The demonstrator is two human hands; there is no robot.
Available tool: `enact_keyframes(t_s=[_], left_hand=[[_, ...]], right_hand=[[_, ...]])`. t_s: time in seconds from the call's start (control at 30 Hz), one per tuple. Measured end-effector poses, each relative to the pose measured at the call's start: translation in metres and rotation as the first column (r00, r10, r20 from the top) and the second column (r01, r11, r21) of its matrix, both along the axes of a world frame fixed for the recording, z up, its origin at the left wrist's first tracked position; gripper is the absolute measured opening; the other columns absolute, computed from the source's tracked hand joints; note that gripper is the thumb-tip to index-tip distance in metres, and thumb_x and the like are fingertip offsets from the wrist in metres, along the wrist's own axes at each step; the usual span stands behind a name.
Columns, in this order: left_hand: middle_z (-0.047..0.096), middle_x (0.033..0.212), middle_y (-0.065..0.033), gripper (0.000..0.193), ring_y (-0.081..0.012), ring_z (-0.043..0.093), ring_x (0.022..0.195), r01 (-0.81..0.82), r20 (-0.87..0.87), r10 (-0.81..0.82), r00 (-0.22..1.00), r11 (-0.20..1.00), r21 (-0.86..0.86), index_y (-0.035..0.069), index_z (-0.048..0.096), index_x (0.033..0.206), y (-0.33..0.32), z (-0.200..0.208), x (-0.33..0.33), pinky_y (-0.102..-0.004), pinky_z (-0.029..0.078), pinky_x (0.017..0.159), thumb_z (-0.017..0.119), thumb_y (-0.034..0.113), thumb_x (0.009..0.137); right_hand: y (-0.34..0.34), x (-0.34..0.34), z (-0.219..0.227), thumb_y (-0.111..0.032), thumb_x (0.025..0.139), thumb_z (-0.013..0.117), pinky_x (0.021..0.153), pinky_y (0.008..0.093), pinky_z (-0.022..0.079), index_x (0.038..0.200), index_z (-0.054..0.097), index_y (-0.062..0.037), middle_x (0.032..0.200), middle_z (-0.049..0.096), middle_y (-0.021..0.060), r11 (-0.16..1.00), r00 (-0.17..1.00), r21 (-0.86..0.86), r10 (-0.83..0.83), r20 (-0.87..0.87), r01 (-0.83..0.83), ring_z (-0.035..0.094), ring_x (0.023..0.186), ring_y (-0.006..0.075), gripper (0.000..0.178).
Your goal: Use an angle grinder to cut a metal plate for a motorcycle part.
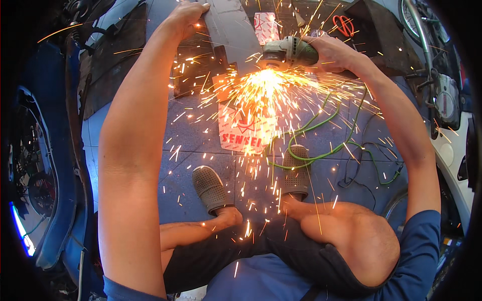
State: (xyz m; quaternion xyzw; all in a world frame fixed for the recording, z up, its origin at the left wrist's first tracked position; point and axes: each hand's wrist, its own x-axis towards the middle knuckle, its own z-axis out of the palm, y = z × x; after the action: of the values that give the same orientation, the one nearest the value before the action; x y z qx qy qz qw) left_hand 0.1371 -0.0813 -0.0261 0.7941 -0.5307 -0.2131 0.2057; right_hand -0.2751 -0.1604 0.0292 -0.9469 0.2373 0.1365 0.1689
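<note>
My right hand [331, 52] grips an angle grinder [288, 51] with a dark green body and a grey head. A dense spray of sparks [268, 83] bursts below its head and hides the disc and the contact point. Under and beside the grinder lies a grey flat sheet [228, 22], apparently metal. At the sheet's far left edge, my left hand [188, 19] is closed on it with the thumb over the top; its other fingers are partly hidden. A red and white printed box panel [241, 138] lies on the floor below the sparks.
A green cord [321, 155] loops over the blue tiled floor [196, 133] near my right shoe [296, 173]. Orange-handled scissors [343, 26] lie at the far right. Motorcycle parts [447, 98] stand on the right, and a dark blue vehicle body [52, 200] on the left.
</note>
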Motion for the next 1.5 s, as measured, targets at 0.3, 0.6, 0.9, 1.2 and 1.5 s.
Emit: enact_keyframes(t_s=[0.3, 0.6, 0.9, 1.2, 1.5], left_hand=[[0.065, 0.094, -0.0136, 0.026, -0.0274, 0.068, 0.08, -0.363, -0.549, 0.419, 0.723, 0.907, 0.214, 0.002, 0.057, 0.118, -0.002, 0.038, -0.042, -0.0457, 0.059, 0.063, 0.067, 0.02, 0.102], [0.065, 0.093, -0.0121, 0.022, -0.0285, 0.068, 0.08, -0.412, -0.666, 0.475, 0.575, 0.871, 0.266, 0.002, 0.06, 0.113, -0.005, 0.043, -0.068, -0.0502, 0.059, 0.067, 0.068, 0.019, 0.101], [0.065, 0.117, -0.0196, 0.039, -0.0255, 0.068, 0.1, -0.251, -0.657, 0.285, 0.698, 0.957, 0.148, -0.009, 0.061, 0.124, -0.007, 0.013, -0.017, -0.0455, 0.055, 0.103, 0.063, 0.025, 0.106], [0.064, 0.121, -0.021, 0.047, -0.0284, 0.069, 0.105, -0.252, -0.623, 0.302, 0.721, 0.953, 0.171, -0.014, 0.056, 0.13, 0.006, 0.046, -0.058, -0.0441, 0.054, 0.105, 0.06, 0.026, 0.107], [0.065, 0.12, -0.0195, 0.042, -0.0268, 0.069, 0.105, -0.232, -0.65, 0.205, 0.731, 0.972, 0.045, -0.012, 0.059, 0.128, 0.001, 0.02, -0.035, -0.0445, 0.057, 0.102, 0.06, 0.025, 0.107]], right_hand=[[0.004, -0.001, 0.019, -0.04, 0.072, 0.086, 0.1, 0.0502, 0.05, 0.144, 0.053, -0.0077, 0.118, 0.066, 0.0284, 0.993, 0.991, 0.099, -0.045, -0.13, 0.058, 0.06, 0.117, 0.0458, 0.086], [-0.002, -0.012, 0.006, -0.04, 0.073, 0.085, 0.095, 0.0507, 0.052, 0.142, 0.054, -0.0083, 0.116, 0.068, 0.0261, 0.986, 0.988, 0.134, -0.081, -0.131, 0.099, 0.064, 0.11, 0.0468, 0.082], [-0.001, -0.019, 0.011, -0.036, 0.073, 0.083, 0.091, 0.0517, 0.053, 0.134, 0.055, -0.0041, 0.109, 0.068, 0.029, 0.999, 0.999, 0.034, -0.01, -0.052, 0.011, 0.066, 0.104, 0.0467, 0.074], [0.006, -0.023, 0.03, -0.033, 0.074, 0.08, 0.096, 0.0487, 0.055, 0.139, 0.055, -0.0059, 0.116, 0.068, 0.0277, 0.992, 0.987, -0.014, -0.129, -0.094, 0.129, 0.068, 0.109, 0.042, 0.075], [0.001, -0.012, 0.014, -0.034, 0.072, 0.082, 0.097, 0.0485, 0.052, 0.146, 0.048, -0.0006, 0.113, 0.067, 0.0298, 0.994, 0.991, 0.082, -0.058, -0.12, 0.068, 0.065, 0.109, 0.0433, 0.088]])
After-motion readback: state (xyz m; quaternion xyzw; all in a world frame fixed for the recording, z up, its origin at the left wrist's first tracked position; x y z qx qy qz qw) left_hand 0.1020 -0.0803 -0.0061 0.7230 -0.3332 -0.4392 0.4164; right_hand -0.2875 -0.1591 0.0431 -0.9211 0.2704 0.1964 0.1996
